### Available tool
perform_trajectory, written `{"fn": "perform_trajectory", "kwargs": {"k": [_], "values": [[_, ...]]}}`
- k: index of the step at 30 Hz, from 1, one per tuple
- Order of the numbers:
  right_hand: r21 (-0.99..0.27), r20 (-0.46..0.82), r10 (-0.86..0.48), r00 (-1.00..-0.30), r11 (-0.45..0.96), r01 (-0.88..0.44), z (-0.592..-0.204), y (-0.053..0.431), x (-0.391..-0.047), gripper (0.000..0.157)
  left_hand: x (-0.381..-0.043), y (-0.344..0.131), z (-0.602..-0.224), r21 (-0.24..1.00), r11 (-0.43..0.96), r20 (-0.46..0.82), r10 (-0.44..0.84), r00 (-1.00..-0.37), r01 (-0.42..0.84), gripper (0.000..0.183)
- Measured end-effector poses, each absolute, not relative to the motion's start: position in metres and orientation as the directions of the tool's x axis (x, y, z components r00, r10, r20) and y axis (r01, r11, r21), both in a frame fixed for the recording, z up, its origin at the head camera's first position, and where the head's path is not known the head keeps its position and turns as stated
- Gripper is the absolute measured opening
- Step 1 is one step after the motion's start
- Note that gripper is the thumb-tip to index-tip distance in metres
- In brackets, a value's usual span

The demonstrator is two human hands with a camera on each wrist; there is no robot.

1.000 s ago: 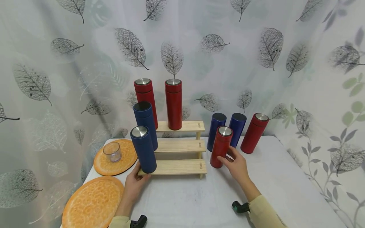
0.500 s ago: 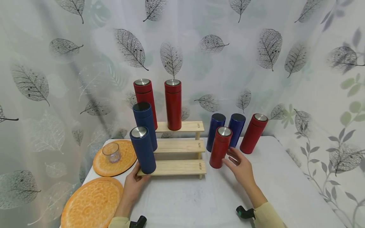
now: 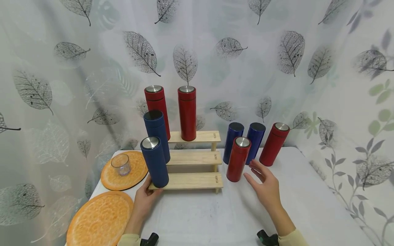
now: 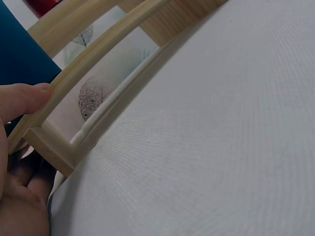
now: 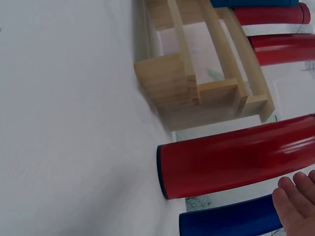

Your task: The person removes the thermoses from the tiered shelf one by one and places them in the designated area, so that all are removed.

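At the left front corner of the three-tier wooden shelf (image 3: 194,181), my left hand (image 3: 145,200) grips the lowest tier. Its thumb (image 4: 30,98) lies against the front edge, and the other fingers reach under beside the leg. A blue thermos flask (image 3: 156,164) with a steel lid stands on that tier, right above the hand. My right hand (image 3: 265,186) is beside a red thermos flask (image 3: 237,164) on the white table, apart from it, with fingers and thumb spread. The right wrist view shows the fingers (image 5: 290,196) near that flask's side, holding nothing.
Another blue flask (image 3: 160,136) stands on the middle tier; two red flasks (image 3: 187,116) are on top. Behind the right hand stand two dark blue flasks (image 3: 256,140) and a red one (image 3: 274,145). Orange round mats (image 3: 101,218) lie left, one under a clear glass (image 3: 121,165).
My right hand has let go of the red flask and drawn back to the right, its fingers spreading. The flask stays upright in place. The left hand has not moved.
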State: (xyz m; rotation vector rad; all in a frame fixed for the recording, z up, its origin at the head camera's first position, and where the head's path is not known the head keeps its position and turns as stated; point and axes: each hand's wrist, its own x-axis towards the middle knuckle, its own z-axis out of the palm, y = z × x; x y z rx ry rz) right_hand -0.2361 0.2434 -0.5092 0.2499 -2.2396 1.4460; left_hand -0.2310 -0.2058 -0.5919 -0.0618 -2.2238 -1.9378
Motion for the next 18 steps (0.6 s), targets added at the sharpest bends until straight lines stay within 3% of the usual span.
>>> {"fn": "perform_trajectory", "kwargs": {"k": [18], "values": [[-0.815,0.515,-0.105,-0.851,0.249,-0.523,-0.489,0.196,-0.229,0.053,-0.23,-0.205,-0.59,0.984,0.129,0.14,-0.098,-0.985,0.127,0.086]]}}
